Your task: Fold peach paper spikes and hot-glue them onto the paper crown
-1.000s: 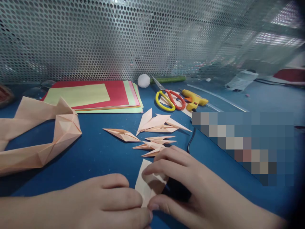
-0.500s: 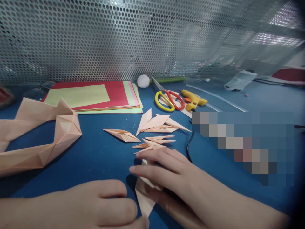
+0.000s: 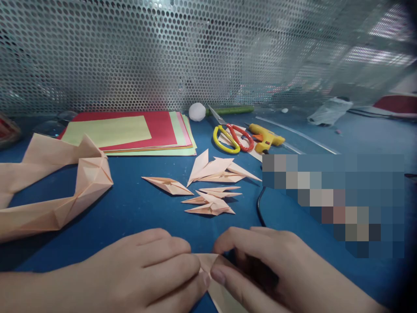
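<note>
At the near edge of the blue table, a piece of peach paper (image 3: 224, 296) lies partly hidden between my two hands. My left hand (image 3: 159, 271) is closed on its left edge, thumb and finger pinching near the paper's upper part. My right hand (image 3: 257, 265) has its fingers curled, with thumb and forefinger pressed on the paper's right side. Just beyond are several folded peach paper pieces (image 3: 211, 204), slim and pointed. Another pointed folded piece (image 3: 169, 186) lies apart to their left.
On the left is a large loop of joined folded paper (image 3: 93, 178). Behind it lies a stack of coloured sheets (image 3: 163, 130). Scissors (image 3: 226, 138), a white ball (image 3: 197, 112) and a yellow glue gun (image 3: 265, 137) with a black cord (image 3: 259, 204) stand further back, before a perforated metal panel (image 3: 130, 56).
My right hand has drawn back towards me, uncovering the near folded pieces, and its fingers have curled onto the paper. My left hand has moved slightly right to meet it. The paper has turned.
</note>
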`<act>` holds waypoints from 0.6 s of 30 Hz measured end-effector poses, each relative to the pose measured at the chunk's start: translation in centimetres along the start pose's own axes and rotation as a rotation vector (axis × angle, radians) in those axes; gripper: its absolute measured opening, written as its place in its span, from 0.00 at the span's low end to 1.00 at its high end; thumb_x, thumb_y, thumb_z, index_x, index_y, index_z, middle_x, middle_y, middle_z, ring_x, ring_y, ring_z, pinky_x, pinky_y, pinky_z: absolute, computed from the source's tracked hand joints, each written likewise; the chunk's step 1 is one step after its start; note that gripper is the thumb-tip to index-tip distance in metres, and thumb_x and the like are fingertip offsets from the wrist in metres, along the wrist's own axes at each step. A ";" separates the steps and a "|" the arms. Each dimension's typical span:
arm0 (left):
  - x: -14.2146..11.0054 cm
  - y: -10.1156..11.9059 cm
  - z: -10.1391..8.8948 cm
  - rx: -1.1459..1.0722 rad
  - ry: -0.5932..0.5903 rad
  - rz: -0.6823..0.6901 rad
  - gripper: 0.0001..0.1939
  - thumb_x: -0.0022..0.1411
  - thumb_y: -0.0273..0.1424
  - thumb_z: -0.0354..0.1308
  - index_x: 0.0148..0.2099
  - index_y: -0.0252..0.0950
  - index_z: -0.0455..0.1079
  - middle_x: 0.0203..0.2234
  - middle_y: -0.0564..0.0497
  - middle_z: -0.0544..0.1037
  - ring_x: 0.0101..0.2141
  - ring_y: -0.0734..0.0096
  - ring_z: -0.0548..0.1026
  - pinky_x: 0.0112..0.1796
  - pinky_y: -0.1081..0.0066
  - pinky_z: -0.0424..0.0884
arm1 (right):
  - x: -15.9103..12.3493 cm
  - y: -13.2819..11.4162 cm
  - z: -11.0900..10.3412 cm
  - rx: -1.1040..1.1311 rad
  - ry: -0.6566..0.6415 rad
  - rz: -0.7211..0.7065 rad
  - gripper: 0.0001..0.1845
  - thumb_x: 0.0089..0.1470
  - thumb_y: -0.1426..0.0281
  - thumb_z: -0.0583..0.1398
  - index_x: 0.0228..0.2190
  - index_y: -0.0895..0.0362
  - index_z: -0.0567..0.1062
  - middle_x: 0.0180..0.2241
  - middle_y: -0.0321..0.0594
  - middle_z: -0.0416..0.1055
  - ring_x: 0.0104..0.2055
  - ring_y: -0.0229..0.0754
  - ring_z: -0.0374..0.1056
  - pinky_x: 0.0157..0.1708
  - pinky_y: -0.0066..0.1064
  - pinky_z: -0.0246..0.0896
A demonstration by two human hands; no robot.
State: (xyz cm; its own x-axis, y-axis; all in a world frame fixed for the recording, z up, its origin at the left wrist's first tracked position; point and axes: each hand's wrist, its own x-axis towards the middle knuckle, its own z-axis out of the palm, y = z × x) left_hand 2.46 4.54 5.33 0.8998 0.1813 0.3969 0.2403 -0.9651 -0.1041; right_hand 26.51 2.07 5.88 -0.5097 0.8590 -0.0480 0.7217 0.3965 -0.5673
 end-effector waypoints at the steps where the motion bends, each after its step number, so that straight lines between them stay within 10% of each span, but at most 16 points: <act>1: 0.0 0.0 0.1 0.001 -0.002 0.001 0.14 0.65 0.34 0.62 0.52 0.38 0.74 0.44 0.62 0.82 0.44 0.76 0.76 0.49 0.76 0.70 | 0.0 0.0 0.0 0.016 0.013 0.003 0.05 0.60 0.69 0.59 0.33 0.49 0.75 0.23 0.29 0.75 0.26 0.38 0.71 0.22 0.26 0.61; 18: -0.2 0.0 0.0 -0.044 -0.101 0.060 0.10 0.67 0.32 0.59 0.49 0.40 0.76 0.39 0.58 0.81 0.36 0.75 0.75 0.41 0.77 0.70 | -0.3 0.5 1.2 0.051 0.142 -0.149 0.09 0.59 0.78 0.59 0.34 0.51 0.75 0.36 0.34 0.74 0.39 0.37 0.72 0.40 0.25 0.69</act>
State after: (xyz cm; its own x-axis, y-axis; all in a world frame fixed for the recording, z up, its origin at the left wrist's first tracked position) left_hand 2.27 4.45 5.28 0.9447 0.1392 0.2970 0.1711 -0.9817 -0.0842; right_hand 26.47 1.62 4.57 -0.5355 0.8304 0.1537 0.6167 0.5089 -0.6006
